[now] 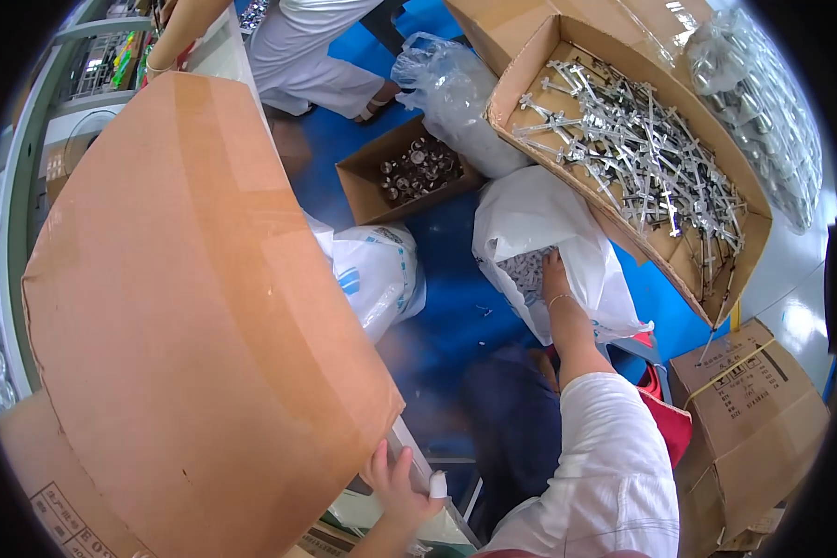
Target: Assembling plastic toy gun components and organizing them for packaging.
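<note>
My right hand (555,276) reaches down into an open white plastic bag (570,216). Small whitish-grey pieces (526,272) fill the bag, and my fingertips are partly hidden among them. My left hand (402,485) lies at the table edge, touching the near corner of a large brown cardboard box (195,307). Its fingers are apart and hold nothing, and a white wrap (438,484) covers the thumb tip.
A shallow carton (753,244) of silvery cross-shaped parts (656,153) stands at upper right. Ahead are a small box (367,197) of round metallic parts, clear plastic bags (451,93) and another white bag (377,265). A person in white trousers (302,51) is beyond.
</note>
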{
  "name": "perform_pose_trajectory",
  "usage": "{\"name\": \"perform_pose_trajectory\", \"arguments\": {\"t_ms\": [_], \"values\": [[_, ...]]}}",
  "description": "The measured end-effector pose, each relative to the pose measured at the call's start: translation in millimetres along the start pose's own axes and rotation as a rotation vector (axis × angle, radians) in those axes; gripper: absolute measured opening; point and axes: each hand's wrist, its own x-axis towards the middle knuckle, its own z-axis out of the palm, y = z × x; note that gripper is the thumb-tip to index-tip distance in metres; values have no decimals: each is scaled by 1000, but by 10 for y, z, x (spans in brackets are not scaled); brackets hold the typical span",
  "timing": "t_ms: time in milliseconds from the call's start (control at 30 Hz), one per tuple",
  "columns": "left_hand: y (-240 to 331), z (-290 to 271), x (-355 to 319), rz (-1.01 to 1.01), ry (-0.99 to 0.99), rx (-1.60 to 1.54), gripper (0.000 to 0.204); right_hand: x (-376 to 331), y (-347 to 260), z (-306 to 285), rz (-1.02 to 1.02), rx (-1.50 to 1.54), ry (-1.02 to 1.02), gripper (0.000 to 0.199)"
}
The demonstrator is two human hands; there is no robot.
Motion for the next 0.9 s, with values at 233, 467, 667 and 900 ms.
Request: {"name": "perform_pose_trajectory", "arguments": {"t_ms": [233,467,667,900], "values": [[-12,-23,-29,-24,-11,43,58,-314,-460,-231,170,-293,-31,40],[20,-5,-10,-22,-15,9,60,-192,-235,-109,245,-156,-285,31],[20,13,1,-29,-11,6,61,-300,-321,55,323,-352,-205,28],[-9,-10,47,-5,32,2,59,-279,-306,-61,365,-62,-324,25]]}}
